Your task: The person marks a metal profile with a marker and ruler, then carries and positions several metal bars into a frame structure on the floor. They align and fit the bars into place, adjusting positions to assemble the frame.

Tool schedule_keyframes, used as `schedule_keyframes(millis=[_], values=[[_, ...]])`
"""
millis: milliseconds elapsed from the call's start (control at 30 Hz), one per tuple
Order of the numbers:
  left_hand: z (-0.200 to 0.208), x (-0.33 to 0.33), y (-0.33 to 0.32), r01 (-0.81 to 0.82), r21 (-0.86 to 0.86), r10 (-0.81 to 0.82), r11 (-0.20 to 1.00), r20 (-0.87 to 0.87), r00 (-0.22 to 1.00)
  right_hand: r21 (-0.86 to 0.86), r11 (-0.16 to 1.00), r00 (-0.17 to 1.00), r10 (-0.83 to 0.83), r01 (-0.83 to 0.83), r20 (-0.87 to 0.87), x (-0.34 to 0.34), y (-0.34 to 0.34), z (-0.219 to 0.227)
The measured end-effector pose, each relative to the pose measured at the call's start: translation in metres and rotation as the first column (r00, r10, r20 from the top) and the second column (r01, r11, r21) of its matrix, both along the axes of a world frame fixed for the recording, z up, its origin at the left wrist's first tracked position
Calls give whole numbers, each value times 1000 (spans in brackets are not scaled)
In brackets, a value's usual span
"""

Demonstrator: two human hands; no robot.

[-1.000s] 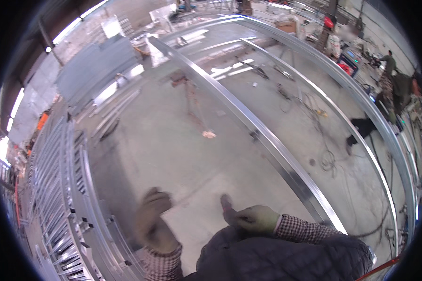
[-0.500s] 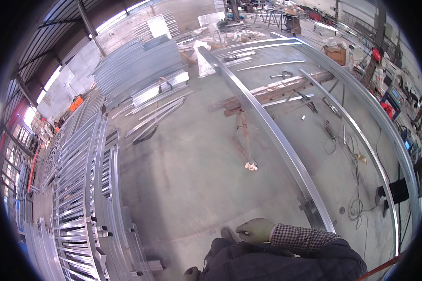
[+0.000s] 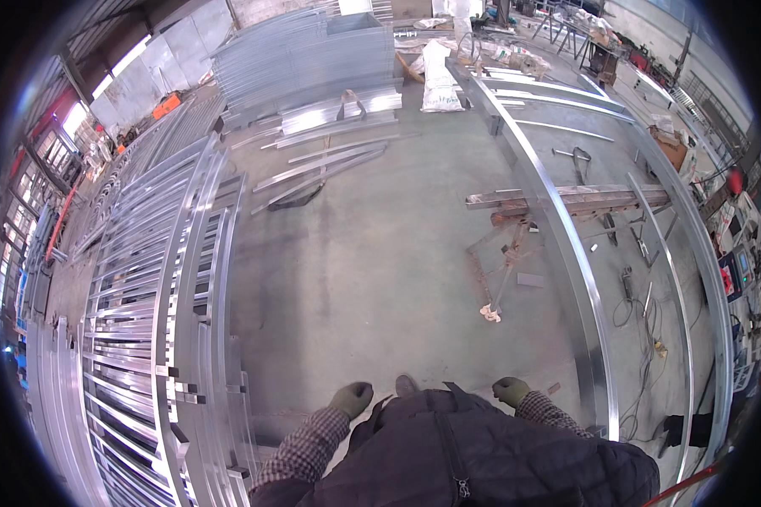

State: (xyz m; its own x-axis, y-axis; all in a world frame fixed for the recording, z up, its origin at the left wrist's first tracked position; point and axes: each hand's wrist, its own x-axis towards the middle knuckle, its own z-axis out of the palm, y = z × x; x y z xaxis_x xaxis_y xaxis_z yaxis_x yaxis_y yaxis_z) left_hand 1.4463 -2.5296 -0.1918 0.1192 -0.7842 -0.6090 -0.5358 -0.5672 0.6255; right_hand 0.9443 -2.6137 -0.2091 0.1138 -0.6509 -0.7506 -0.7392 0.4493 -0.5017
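My left hand point(image 3: 353, 398), in an olive-green glove, hangs in front of my dark padded jacket with its fingers curled in. Nothing shows in it. To the right, my right hand point(image 3: 511, 390) wears the same kind of glove and is also closed, with nothing visible in its fingers. Both hands are apart from the metalwork. Nearest to the right hand is a long shiny metal beam point(image 3: 573, 253), part of a large frame on rusty supports. A stack of barred metal panels point(image 3: 127, 338) lies off to my left.
Rusty steel beams point(image 3: 600, 199) on a trestle hold up the frame. Loose metal strips point(image 3: 334, 165) lie on the concrete floor point(image 3: 372, 296). A white sack point(image 3: 440, 80) stands ahead beside stacked grey panels point(image 3: 304, 63). Cables point(image 3: 647, 338) trail at the right, near another person's dark-clothed limb point(image 3: 689, 429).
My view has turned to the right and straightened. My right hand has moved from in front of my body out to the right. My left hand has come up into fuller view.
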Motion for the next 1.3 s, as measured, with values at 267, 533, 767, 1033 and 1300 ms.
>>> schedule_keyframes(millis=[267, 533, 767, 1033, 1300], values=[[-11, 22, -97, 38, -29, -39, 999, -43, 998, -93, 996, 997, -17, 9, -79, 42, -43, -31], [-17, 25, -121, -482, 207, 511, 851, -122, 851, -112, 993, 995, -12, 23, 97, 86, -150, -64], [-38, 33, -165, -567, -98, 565, 818, -54, 824, -102, 993, 989, 65, -52, 130, 99, -237, -60], [-34, 56, -234, -501, -77, 502, 862, -10, 865, -24, 1000, 1000, -1, 1, 15, 95, -244, -63], [-53, 98, -362, -268, 12, 266, 963, -148, 952, 29, 871, 867, -492, 491, 78, 129, -204, -63]])
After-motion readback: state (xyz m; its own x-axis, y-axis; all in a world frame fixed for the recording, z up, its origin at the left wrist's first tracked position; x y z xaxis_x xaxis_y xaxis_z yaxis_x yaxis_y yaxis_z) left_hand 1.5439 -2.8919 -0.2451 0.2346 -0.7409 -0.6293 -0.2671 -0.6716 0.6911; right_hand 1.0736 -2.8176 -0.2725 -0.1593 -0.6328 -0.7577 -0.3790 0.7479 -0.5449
